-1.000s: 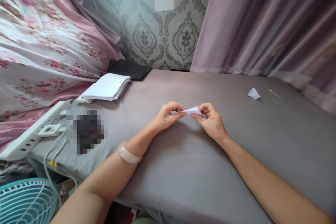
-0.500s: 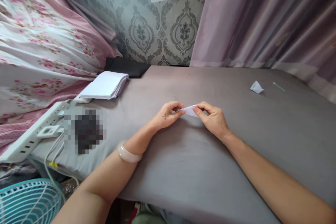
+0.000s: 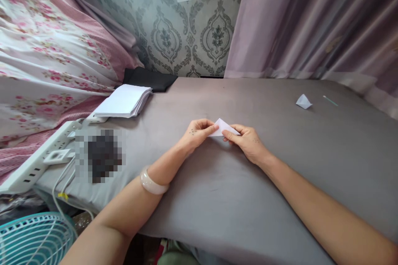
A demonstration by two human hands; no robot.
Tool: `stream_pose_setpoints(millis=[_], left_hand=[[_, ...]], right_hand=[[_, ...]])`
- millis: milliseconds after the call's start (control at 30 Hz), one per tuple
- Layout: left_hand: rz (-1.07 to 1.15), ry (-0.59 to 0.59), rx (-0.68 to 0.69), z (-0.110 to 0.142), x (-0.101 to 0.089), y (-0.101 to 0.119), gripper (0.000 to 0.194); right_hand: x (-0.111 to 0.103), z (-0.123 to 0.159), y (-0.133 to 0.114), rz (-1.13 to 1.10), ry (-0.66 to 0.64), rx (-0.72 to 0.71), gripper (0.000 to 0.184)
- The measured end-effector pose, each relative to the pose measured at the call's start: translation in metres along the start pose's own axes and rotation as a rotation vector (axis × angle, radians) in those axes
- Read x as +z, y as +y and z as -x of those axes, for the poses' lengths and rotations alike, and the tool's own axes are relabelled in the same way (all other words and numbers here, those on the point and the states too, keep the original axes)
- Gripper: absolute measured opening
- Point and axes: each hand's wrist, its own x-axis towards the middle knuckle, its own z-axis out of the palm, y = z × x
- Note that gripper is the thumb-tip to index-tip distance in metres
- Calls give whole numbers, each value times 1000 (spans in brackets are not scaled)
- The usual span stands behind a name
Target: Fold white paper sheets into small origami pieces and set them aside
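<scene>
At the far left, a white curtain with pink flowers (image 3: 59, 45) is hanging beside the tabletop (image 3: 264, 207), which is wearing a smooth grey cloth. Below, a round turquoise fan with a white grille (image 3: 34, 236) is standing by the near left corner. A long white plastic power strip (image 3: 31, 169) is lying along the left edge, with a white block-shaped adapter (image 3: 57, 156) sitting on it. To its right, a dark shape (image 3: 104, 155) is showing only as blurred squares. Farther back, a thick stack of white paper sheets (image 3: 121, 101) is resting in front of a flat black item (image 3: 152, 80).

Near the middle, the left hand (image 3: 195, 134), a glossy pale bangle (image 3: 152, 182) circling its wrist, is pinching the left side of a small white folded paper with a pointed top (image 3: 226, 126). The right hand (image 3: 245, 138) is gripping the paper's right side, its thumb pressing the front and its fingers curling behind.

Farther right, a small white folded-paper pyramid (image 3: 304, 102) is sitting well apart from the hands, and a thin green stick with a pale tip (image 3: 330, 101) is lying just beside it.
</scene>
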Motion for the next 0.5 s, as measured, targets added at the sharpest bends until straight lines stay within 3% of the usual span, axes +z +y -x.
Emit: stream_pose_setpoints(millis=[300, 500], left_hand=[[12, -105, -96, 4, 1, 2, 34], [218, 52, -113, -1, 3, -1, 33]], right_hand=[[-3, 2, -1, 63, -56, 56, 32], [-1, -4, 1, -251, 28, 105, 37]])
